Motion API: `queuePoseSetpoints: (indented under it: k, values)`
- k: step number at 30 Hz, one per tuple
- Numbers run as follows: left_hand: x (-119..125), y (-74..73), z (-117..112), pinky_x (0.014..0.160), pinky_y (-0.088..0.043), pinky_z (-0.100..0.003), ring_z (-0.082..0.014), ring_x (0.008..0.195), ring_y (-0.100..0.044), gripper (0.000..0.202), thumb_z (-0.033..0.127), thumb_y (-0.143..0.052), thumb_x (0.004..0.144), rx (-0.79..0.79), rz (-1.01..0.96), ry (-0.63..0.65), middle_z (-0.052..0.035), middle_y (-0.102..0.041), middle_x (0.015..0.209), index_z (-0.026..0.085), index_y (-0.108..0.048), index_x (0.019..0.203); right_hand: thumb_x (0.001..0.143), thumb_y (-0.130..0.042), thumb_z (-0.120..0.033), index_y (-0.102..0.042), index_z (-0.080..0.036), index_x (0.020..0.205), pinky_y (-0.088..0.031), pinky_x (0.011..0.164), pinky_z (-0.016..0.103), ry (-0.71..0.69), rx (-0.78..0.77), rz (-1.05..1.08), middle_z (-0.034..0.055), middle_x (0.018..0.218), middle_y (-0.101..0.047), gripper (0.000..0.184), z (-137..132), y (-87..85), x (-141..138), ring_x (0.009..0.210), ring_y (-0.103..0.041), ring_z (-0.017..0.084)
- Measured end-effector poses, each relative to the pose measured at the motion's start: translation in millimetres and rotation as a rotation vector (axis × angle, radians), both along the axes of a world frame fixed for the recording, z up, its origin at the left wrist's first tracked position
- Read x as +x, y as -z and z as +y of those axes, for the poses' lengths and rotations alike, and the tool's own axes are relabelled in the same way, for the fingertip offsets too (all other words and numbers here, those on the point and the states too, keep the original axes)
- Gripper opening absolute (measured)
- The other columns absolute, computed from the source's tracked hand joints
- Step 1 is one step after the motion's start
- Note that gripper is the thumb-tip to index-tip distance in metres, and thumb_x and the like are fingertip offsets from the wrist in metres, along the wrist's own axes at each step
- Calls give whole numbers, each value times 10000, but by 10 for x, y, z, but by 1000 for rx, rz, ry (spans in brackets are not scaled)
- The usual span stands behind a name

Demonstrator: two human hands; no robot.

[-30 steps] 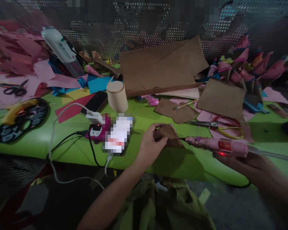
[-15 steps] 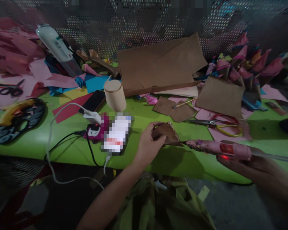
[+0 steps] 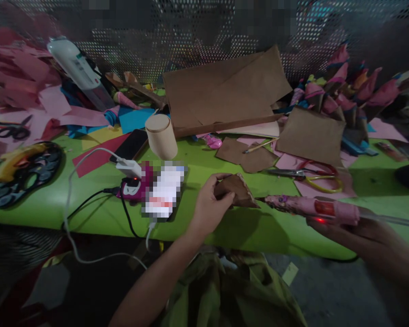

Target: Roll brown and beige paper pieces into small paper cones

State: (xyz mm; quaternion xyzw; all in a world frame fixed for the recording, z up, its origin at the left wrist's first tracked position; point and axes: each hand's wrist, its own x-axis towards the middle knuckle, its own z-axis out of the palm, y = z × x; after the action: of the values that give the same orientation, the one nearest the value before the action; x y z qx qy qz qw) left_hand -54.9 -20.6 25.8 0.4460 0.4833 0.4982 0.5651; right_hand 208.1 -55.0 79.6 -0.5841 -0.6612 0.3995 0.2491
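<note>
My left hand (image 3: 209, 200) pinches a small folded piece of brown paper (image 3: 237, 190), its thumb across the near face. A pale, glossy line runs along the paper's right edge. From the right, my right hand (image 3: 354, 236) is closed around a pink glue gun (image 3: 300, 206) with a small red light glowing on its underside. The gun's dark nozzle points left, at or just beside the lower right corner of the paper; contact cannot be made out. A clear glue stick (image 3: 388, 219) sticks out of the gun's back end.
Red-and-yellow-handled scissors (image 3: 322, 176) lie behind the gun. Left of my left hand are a lit phone (image 3: 165, 190) on a cable, a purple power socket (image 3: 136, 186) and a roll of tape (image 3: 162, 136). Brown paper sheets (image 3: 221, 91) lie behind; the green table's front edge (image 3: 98, 227) is near me.
The glue gun's nozzle has shifted slightly up along the paper's right edge. My left hand keeps its hold on the paper. The whole view has moved a little.
</note>
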Motion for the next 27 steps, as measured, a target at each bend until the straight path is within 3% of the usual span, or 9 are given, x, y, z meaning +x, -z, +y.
queuePoseSetpoints:
  k: [4, 10, 16, 20, 27]
  values:
    - [4, -7, 2, 909, -549, -336, -216, 1038, -697, 355, 88, -618, 734, -16, -28, 9, -81, -732, 1095, 170, -615, 1080, 786, -707, -523, -789, -369, 1112, -520, 1059, 432, -36, -35, 25, 6, 1188, -767, 369, 4, -3, -26, 1179, -679, 320]
    - [-2, -28, 1, 932, -542, -337, -213, 1045, -694, 351, 76, -624, 730, 1, -11, -10, -77, -732, 1096, 173, -621, 1067, 697, -748, -566, -833, -367, 892, -588, 951, 430, -4, -45, -12, 17, 984, -811, 292, 8, -138, -88, 939, -757, 327]
    - [-3, -11, 7, 930, -537, -333, -209, 1035, -691, 360, 81, -615, 735, 1, -5, -7, -79, -727, 1095, 169, -617, 1084, 710, -730, -567, -822, -341, 1010, -572, 957, 415, -5, -44, -32, 42, 1124, -787, 387, -17, -145, -65, 1071, -731, 329]
    - [-5, 4, 11, 938, -534, -339, -212, 1042, -691, 363, 87, -614, 740, 1, -15, 4, -81, -728, 1098, 167, -614, 1094, 707, -750, -545, -828, -348, 969, -605, 903, 388, -21, -33, -19, 37, 1054, -803, 337, -6, -157, -70, 1024, -746, 326]
    - [-3, -4, -8, 937, -538, -344, -217, 1051, -687, 353, 94, -625, 751, -3, -4, 32, -80, -726, 1111, 173, -622, 1096, 736, -725, -570, -815, -368, 1017, -553, 1016, 459, 1, -34, -9, 8, 1117, -787, 357, 10, -72, -34, 1111, -706, 345]
